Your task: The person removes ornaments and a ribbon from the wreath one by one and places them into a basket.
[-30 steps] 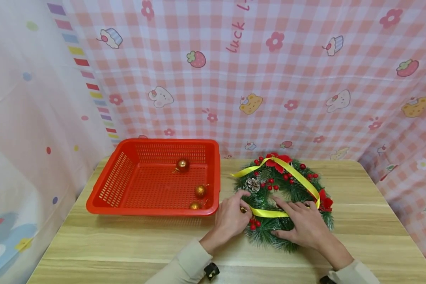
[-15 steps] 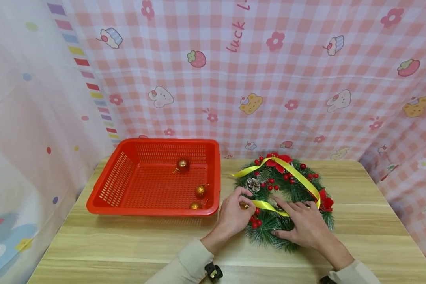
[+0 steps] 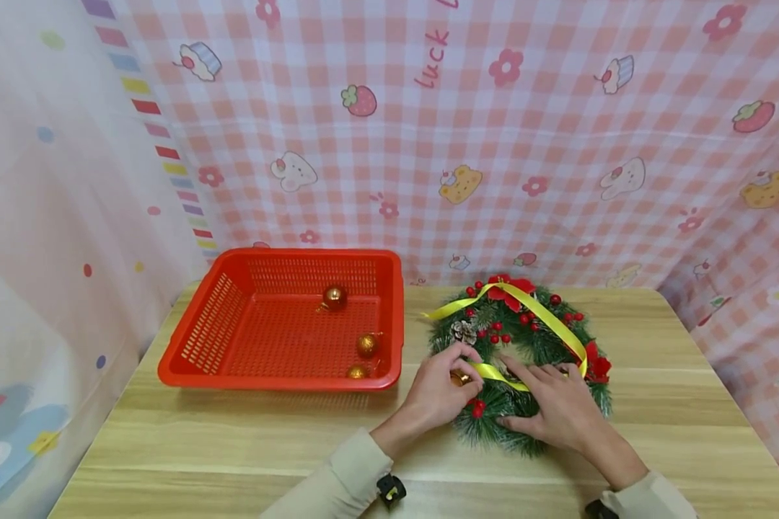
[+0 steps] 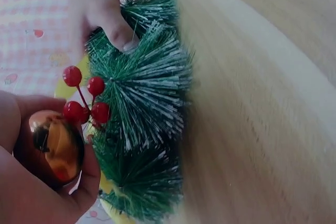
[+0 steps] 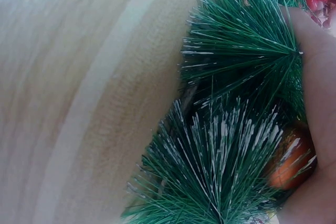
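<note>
- We see the Christmas wreath [image 3: 487, 427] lying flat on the wooden desk [image 3: 234, 450], right of the red plastic basket [image 3: 269, 380], with both hands at its near half.
- Our left hand [image 3: 433, 393] is over the wreath's near left side, thumb and fingers curled round a shiny gold bauble [image 4: 55, 153]; a sprig of red berries [image 4: 73, 111] is just beside that bauble.
- Our right hand [image 3: 561, 407] rests on the near right side of the wreath, fingers extended and thumb spread apart from them; a second, orange-gold bauble [image 5: 292, 163] shows beneath it among the needles.
- We follow a yellow satin ribbon [image 3: 555, 324] from beyond the wreath's far left edge, across the far poinsettia [image 3: 511, 292] and down the right side to our right hand; another stretch spans the gap between the hands. We cannot tell how it is fixed under the fingers.
- Around the ring we also find a frosted pine cone [image 3: 463, 332] at the left and another red poinsettia flower [image 3: 597, 362] at the right.
- In the basket we count three more ornaments, a smooth bronze ball [image 3: 335, 297] and two glittery gold balls [image 3: 367, 345].
- On the pink gingham cloth [image 3: 402, 144] behind, we read "luck" in red script, running upward, the next letter cut off above.
</note>
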Available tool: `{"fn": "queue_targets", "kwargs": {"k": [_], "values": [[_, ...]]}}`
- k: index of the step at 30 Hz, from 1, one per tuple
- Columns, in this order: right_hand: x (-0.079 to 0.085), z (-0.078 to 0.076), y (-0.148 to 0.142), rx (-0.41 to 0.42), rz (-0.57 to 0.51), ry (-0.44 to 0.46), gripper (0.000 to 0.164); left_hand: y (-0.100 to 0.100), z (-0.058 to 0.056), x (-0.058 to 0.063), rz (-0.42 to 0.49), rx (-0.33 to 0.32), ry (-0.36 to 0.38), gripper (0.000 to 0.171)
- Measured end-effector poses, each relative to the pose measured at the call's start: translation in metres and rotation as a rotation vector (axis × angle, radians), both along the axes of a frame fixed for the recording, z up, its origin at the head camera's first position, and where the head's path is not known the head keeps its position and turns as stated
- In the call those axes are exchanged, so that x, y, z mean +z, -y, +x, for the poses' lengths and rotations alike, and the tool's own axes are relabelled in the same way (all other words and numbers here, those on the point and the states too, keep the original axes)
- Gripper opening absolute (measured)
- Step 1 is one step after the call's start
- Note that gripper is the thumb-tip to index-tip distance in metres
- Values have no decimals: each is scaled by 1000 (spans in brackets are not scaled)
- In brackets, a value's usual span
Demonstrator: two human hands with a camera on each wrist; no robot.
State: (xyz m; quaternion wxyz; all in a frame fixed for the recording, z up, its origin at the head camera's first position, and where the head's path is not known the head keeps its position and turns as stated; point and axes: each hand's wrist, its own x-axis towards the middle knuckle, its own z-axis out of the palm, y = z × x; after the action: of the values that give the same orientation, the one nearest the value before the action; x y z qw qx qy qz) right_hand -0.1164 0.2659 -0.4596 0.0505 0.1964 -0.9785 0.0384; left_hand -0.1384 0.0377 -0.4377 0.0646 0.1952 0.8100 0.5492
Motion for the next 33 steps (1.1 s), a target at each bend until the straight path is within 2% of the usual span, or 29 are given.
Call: {"fn": "queue_targets", "kwargs": {"k": [4, 6, 12, 20, 26, 33], "values": [[0, 0, 0, 0, -4, 5, 96, 5, 1, 2, -39, -57, -25, 25], [1, -1, 1, 0, -5, 10, 96, 8, 2, 4, -40, -58, -23, 23], [3, -3, 2, -2, 4, 18, 97, 20, 3, 17, 42, 22, -49, 21], [3, -1, 2, -6, 3, 24, 97, 40, 8, 33, 125, 29, -118, 25], [5, -1, 4, 4, 6, 27, 96, 64, 0, 45, 139, 107, -129, 26], [5, 0, 4, 2, 23, 23, 98, 93, -8, 47, 136, 177, -157, 30]]}}
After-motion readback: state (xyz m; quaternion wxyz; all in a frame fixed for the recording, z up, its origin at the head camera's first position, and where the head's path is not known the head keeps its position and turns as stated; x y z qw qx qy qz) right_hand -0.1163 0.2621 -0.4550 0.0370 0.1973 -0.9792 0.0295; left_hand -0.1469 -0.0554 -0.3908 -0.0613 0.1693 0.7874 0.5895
